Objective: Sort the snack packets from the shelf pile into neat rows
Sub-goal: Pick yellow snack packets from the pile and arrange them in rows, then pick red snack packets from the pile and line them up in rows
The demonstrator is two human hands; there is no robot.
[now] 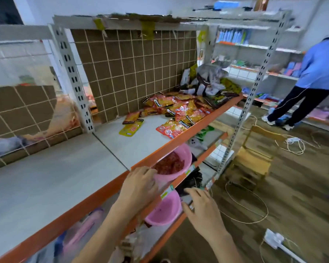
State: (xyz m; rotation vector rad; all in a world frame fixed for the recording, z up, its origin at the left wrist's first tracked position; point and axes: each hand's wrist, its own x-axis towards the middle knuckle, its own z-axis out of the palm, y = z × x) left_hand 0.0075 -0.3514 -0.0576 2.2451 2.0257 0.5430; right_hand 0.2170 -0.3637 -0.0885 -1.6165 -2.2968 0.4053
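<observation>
Evidently our left hand point(141, 184) curls over the pink plastic bowl's point(180, 160) rim, our right hand point(201, 207) open below, while the light, slippery red-and-yellow foil snack packets point(176, 109) lie piled far right on the shelf point(133, 143), best pinched by their edges.

- Snack packets point(176, 109): red and yellow with black bands, piled far right.
- One packet point(130, 130): plain yellow, lying apart to the left.
- Shelf point(46, 179): pale grey board with an orange front edge.
- Back panel point(133, 67): brown, crossed by a white grid.
- Near bowls point(174, 168): pink.
</observation>
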